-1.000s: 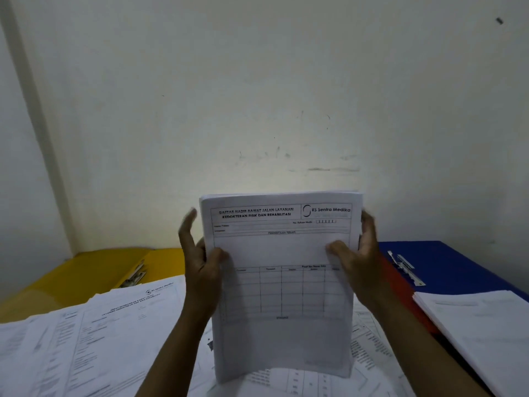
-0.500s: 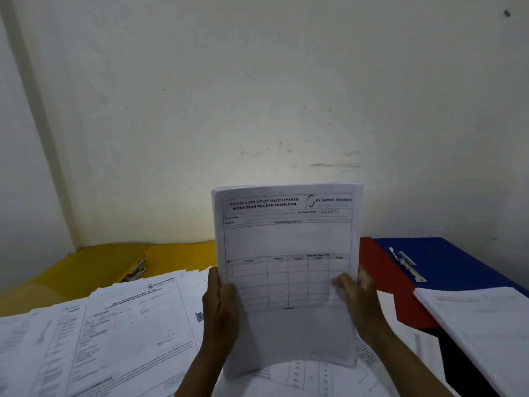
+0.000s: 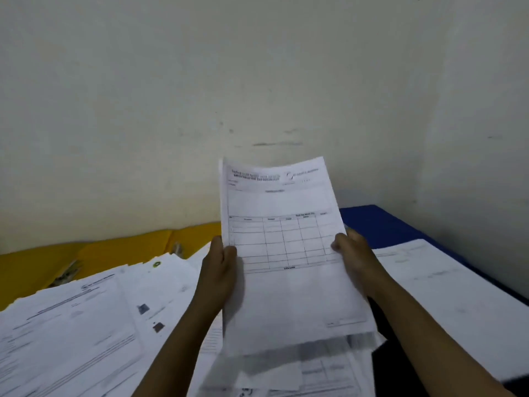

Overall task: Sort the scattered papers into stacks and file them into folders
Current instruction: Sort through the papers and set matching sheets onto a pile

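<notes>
**Head view: form stack held up over a littered desk**

The head camera showed both hands gripping a thin stack of white printed forms [image 3: 286, 253], raised and tilted slightly right in front of the pale scuffed wall [image 3: 257, 81]. The left hand [image 3: 220, 270] pinched the left edge, thumb on the front; the right hand [image 3: 353, 259] pinched the right edge the same way. The stack hid part of the open blue folder [image 3: 380, 224] behind it. A neat white paper pile [image 3: 458, 296] lay on that folder. Loose white sheets [image 3: 86, 325] sprawled at left, overlapping an open yellow folder [image 3: 86, 256] against the wall. The form bore a ruled table; its header was too blurred to read.
</notes>
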